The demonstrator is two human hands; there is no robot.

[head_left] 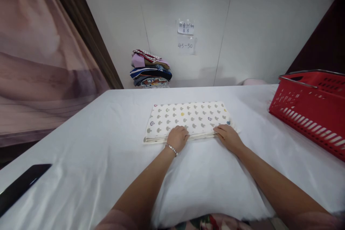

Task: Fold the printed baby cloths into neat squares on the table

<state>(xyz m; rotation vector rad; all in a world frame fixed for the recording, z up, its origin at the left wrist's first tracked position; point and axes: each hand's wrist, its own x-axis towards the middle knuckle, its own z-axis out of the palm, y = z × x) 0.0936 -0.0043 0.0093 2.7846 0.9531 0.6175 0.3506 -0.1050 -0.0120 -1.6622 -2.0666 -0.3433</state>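
A folded cream cloth [188,116] printed with small grey mushrooms lies flat on the white-covered table [81,143]. My left hand [178,138], with a bracelet at the wrist, rests on the cloth's near edge with its fingers curled. Over at the near right corner of the cloth, my right hand [228,136] pinches the edge between its closed fingers. Both forearms reach in from the bottom of the view.
A red plastic basket [309,111] with a metal handle stands at the table's right side. A stack of folded clothes [151,69] sits behind the table against the white wall. A dark flat object [21,185] lies at the left edge. Paper notes [185,36] hang on the wall.
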